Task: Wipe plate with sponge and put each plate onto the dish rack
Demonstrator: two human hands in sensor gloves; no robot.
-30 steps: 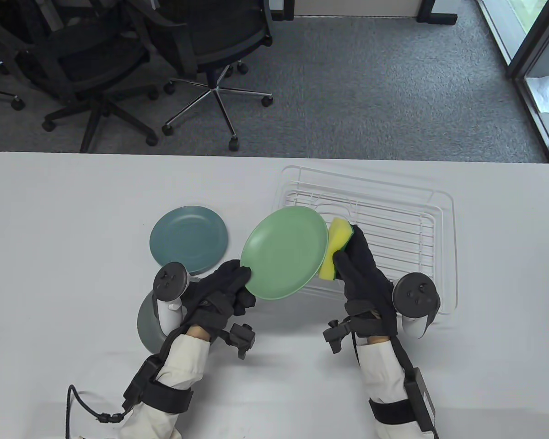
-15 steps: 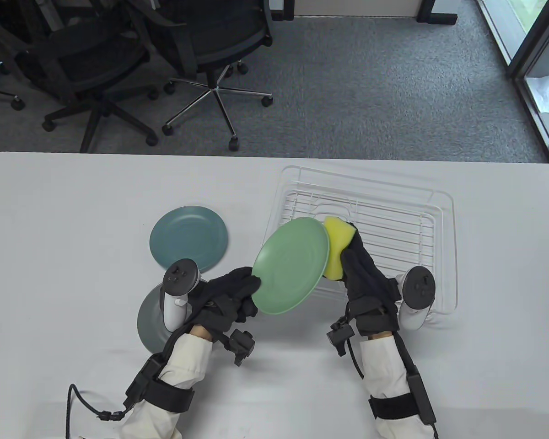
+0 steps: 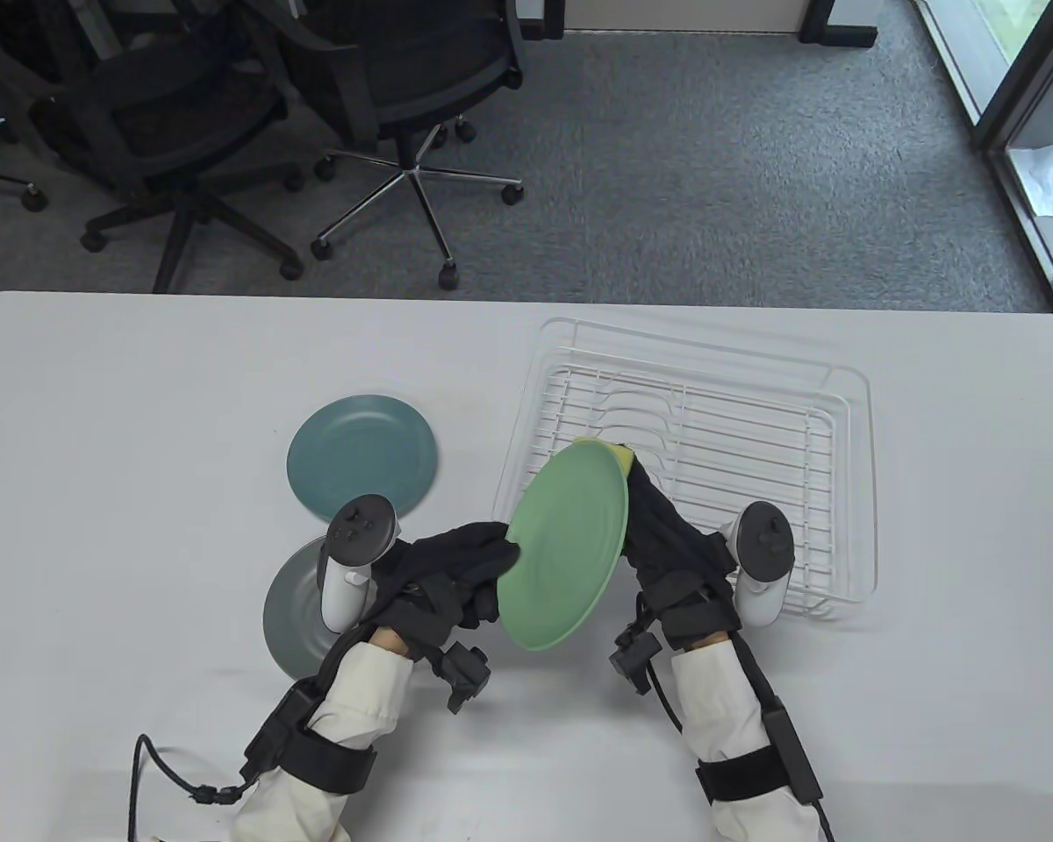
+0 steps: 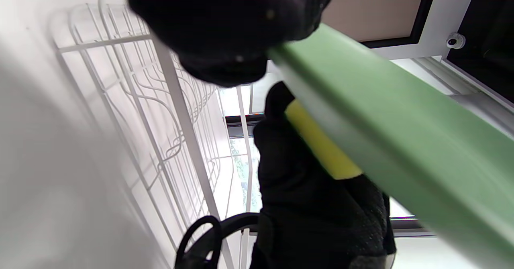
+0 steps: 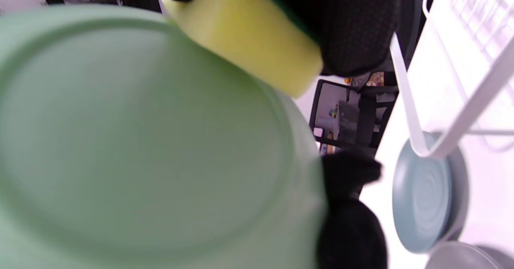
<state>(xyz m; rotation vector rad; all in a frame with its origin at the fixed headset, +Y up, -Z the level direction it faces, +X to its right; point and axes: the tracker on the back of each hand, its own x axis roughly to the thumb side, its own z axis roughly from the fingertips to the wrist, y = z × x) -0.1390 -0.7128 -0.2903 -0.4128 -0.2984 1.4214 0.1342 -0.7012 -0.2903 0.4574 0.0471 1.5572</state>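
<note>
My left hand (image 3: 456, 561) pinches the green plate (image 3: 566, 544) by its near-left rim, tilted on edge. My right hand (image 3: 667, 535) grips the sponge (image 3: 619, 454) against its underside; the dish rack (image 3: 842, 438) lies just right.

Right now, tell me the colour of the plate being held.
Light green plate; the table view shows it best.

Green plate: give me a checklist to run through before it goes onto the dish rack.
1. Left hand grips green plate at its rim: ok.
2. Yellow sponge, held by right hand, lies against the plate's underside: ok.
3. Underside wiped clean: cannot tell.
4. Dish rack holds no plates, slots free: ok.
5. Teal plate and grey plate on the table, awaiting their turn: ok.
</note>
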